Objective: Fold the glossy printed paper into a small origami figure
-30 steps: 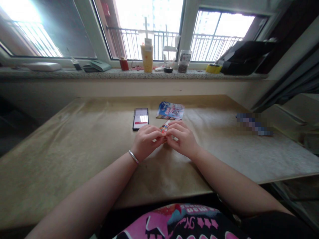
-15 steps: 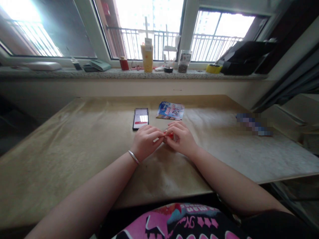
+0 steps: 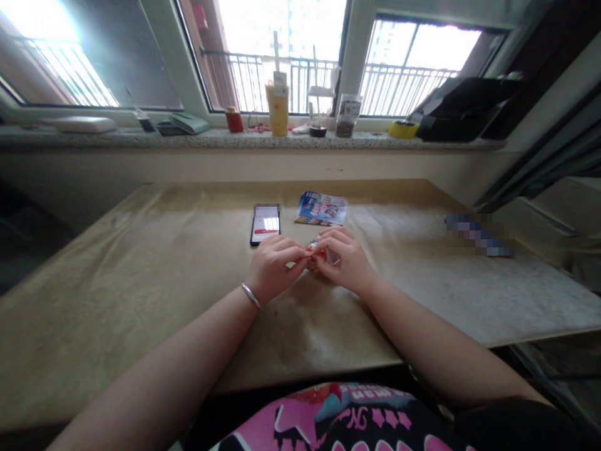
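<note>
Above the middle of the table, my left hand (image 3: 276, 264) pinches the edge of a small red-and-white printed item (image 3: 313, 263). My right hand (image 3: 346, 260) pinches the same item from the other side, fingers curled around it. The fingertips of both hands meet at the item and cover much of it, so its exact kind cannot be made out. Just beyond my left hand lies a phone (image 3: 265, 227) with its screen lit. A small stack of colourful printed packets or cards (image 3: 322, 208) lies beyond my right hand.
The table has a tan cover (image 3: 154, 282). Toward its right end lies a blurred blue item (image 3: 479, 237). On the stone windowsill (image 3: 197, 141) behind stand a yellow drink cup (image 3: 278, 111), a red jar (image 3: 233, 119), yellow tape (image 3: 404, 129) and a black case (image 3: 453, 119).
Both hands stay at nearly the same place. My right fingers have shifted slightly, and a little more of the red-and-white item shows between the hands.
</note>
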The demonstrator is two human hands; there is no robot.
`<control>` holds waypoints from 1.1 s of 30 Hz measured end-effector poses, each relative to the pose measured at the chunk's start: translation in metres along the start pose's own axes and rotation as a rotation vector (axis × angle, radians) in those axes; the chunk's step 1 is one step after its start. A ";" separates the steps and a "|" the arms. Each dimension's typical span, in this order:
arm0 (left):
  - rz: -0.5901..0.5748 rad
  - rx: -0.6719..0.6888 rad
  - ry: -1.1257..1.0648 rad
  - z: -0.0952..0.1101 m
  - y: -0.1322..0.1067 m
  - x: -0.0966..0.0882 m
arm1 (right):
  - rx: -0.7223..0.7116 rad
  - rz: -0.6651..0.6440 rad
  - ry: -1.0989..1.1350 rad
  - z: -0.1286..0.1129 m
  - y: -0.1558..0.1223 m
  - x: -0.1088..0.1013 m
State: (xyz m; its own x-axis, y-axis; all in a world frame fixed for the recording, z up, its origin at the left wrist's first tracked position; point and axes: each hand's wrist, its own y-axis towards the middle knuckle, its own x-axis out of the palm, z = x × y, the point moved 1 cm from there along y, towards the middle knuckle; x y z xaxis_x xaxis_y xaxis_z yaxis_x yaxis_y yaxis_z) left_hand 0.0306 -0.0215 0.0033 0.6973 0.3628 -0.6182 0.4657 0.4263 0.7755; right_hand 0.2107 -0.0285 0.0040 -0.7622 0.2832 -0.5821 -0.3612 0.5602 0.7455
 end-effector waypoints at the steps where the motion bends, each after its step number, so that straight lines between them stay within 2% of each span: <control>1: -0.003 0.000 -0.001 0.000 0.000 0.000 | 0.002 -0.003 -0.002 0.000 0.000 0.000; 10: 0.011 0.013 -0.003 0.000 0.000 0.000 | 0.003 -0.028 -0.022 0.003 0.001 -0.002; 33: -0.006 -0.050 0.025 -0.003 -0.001 0.001 | 0.004 -0.014 -0.080 0.005 0.001 -0.004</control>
State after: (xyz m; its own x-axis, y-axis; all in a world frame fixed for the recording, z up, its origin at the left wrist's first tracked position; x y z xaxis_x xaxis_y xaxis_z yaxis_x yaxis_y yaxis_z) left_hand 0.0292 -0.0192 0.0015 0.6802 0.3804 -0.6266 0.4420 0.4690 0.7646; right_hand 0.2164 -0.0248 0.0057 -0.7114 0.3370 -0.6167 -0.3691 0.5676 0.7359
